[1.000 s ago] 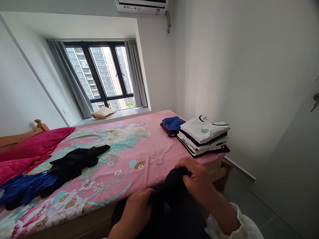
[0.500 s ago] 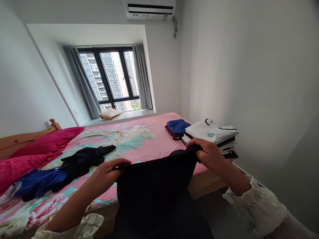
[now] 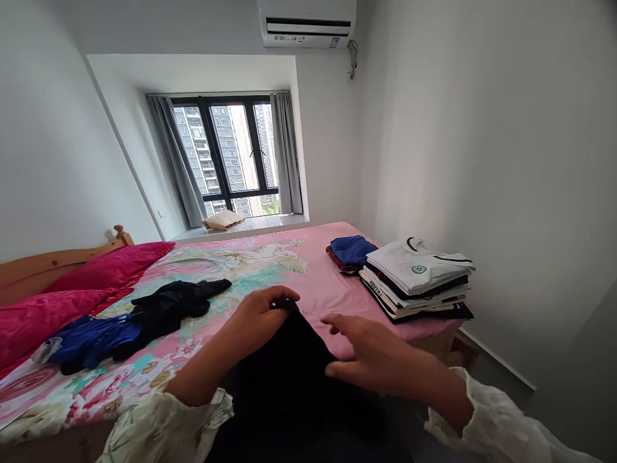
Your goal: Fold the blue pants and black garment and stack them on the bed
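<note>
A black garment (image 3: 299, 386) hangs in front of me, its lower part running out of the bottom of the view; its exact kind does not show. My left hand (image 3: 263, 318) is closed on its gathered top corner, fingers and thumb pinching the cloth. At the garment's right edge is my right hand (image 3: 366, 350), with fingers and thumb spread apart. Its thumb tip is at the cloth, and whether it touches I cannot tell.
The bed (image 3: 318, 283) carries crumpled black clothing (image 3: 178, 308), a blue garment (image 3: 94, 337) and pink-red pillows (image 3: 96, 273). At its right corner stand a stack of folded shirts (image 3: 417, 273) and a smaller blue-topped pile (image 3: 351, 251). A wall rises on the right.
Both hands held the garment's top edge stretched apart; now they are closer together. My right hand has let go of its corner and moved lower. The left has moved right and up.
</note>
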{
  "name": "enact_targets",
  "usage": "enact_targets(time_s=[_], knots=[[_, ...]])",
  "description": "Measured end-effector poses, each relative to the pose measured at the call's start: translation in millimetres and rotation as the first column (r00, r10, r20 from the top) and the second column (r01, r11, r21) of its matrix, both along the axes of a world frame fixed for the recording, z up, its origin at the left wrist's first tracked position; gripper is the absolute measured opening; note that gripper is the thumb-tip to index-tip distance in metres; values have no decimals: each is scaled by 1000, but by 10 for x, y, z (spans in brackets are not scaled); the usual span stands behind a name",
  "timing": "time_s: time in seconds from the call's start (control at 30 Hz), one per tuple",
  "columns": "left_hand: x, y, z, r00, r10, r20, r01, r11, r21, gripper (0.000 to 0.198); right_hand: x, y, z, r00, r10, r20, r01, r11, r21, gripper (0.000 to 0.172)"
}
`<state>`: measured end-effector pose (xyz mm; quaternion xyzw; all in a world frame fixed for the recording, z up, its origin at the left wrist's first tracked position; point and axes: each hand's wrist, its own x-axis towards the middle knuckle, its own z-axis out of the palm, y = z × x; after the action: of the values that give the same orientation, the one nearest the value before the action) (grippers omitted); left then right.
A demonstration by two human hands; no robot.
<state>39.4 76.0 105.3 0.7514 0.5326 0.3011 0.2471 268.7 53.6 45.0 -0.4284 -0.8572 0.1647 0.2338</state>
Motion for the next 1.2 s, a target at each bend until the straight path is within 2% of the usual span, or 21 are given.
enact_targets(time_s=[0.1,0.17,0.23,0.3,0.37,0.43,0.5,0.57,0.63,0.7,0.8,0.83,0.87,0.93,1.0,1.03,1.07,1.1,1.13,1.17,1.2], knots=[[37,6,21,993,-17,-116,28,995,92,32,-220,17,-110,1000,-2,25,3,999,-41,47],[-28,7,45,969,4,-248,26,993,116,38,-227,137,-139,994,-60,95,64,997,-36,35],[-161,24,48,896,47,-441,2,994,110,44,-123,304,-114,978,-151,142,151,989,12,35],[-349,65,11,786,92,-611,-49,995,87,47,50,470,-44,962,-223,155,213,974,79,39],[-569,130,-56,717,135,-684,-126,990,63,47,241,601,46,949,-275,158,256,958,126,43],[-779,207,-117,736,182,-653,-210,977,36,45,403,689,132,935,-317,159,296,945,141,45],[-928,278,-133,814,199,-545,-246,969,-15,39,508,743,211,924,-350,155,329,933,144,44],[-976,320,-89,899,164,-406,-217,972,-89,34,548,773,285,912,-384,141,361,918,165,41],[-920,325,-3,960,121,-251,-170,969,-181,35,528,784,350,898,-425,115,400,897,187,35],[-802,304,76,987,140,-76,-155,954,-257,40,468,789,385,902,-427,58,410,892,192,31],[-648,297,81,966,189,175,-144,960,-240,45,370,835,366,945,-317,-80,324,941,96,36],[-630,321,51,963,175,207,-130,967,-218,47,350,870,353,956,-278,-95,283,958,43,39],[-634,360,18,974,149,172,-116,976,-186,47,341,913,346,966,-245,-78,246,969,-6,40],[-693,470,-24,994,109,-33,-112,988,-106,43,349,1007,370,976,-218,18,218,974,-57,39],[-778,563,7,961,155,-231,-157,987,9,39,368,1060,437,957,-284,58,283,959,24,38],[-811,578,44,945,213,-250,-191,976,109,39,369,1056,468,942,-335,-7,334,936,115,41],[-832,565,82,937,287,-199,-235,939,249,41,361,1028,482,921,-367,-133,388,894,225,45],[-841,520,106,930,353,-105,-283,867,411,44,344,980,470,890,-353,-288,439,832,339,51],[-842,446,104,920,392,-2,-319,752,577,46,323,915,426,852,-294,-433,482,762,432,56],[-843,350,67,916,394,77,-329,628,705,47,302,841,351,830,-221,-512,492,723,486,58],[-854,239,-7,922,378,86,-302,561,771,46,289,763,251,846,-188,-499,454,744,490,57]])
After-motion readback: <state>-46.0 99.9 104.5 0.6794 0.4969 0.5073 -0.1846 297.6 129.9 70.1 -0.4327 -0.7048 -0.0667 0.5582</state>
